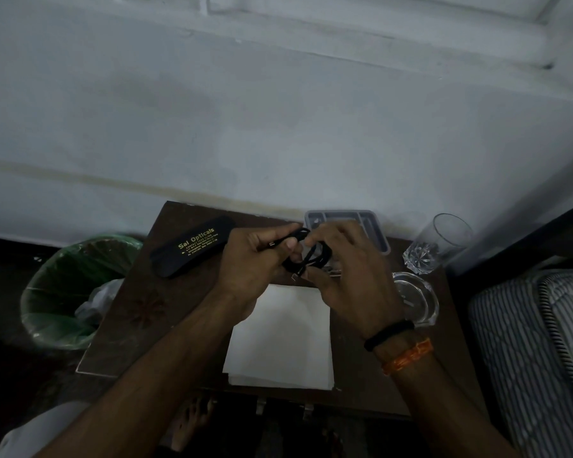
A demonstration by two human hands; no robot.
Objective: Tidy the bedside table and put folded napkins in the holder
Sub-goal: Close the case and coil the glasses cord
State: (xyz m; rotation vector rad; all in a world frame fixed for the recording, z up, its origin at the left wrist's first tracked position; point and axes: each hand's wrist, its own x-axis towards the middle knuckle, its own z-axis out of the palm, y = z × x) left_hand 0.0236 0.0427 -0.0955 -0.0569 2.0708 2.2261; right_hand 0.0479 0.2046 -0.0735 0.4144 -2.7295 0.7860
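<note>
Both hands are raised over the middle of the dark wooden bedside table (126, 312), working a coiled black cable (306, 257). My left hand (255, 262) grips one side of the coil, thumb on top. My right hand (348, 276) pinches the other side, and a small plug end sticks out below the coil. A stack of white napkins (282, 342) lies flat on the table under my wrists. A grey compartmented tray (371, 226) sits at the back, partly hidden by my right hand.
A black spectacle case (192, 247) with gold lettering lies at the back left. A drinking glass (440, 244) and a glass ashtray (417, 300) stand at the table's right side. A green-lined bin (70, 289) stands left of the table, a striped mattress (536, 342) right.
</note>
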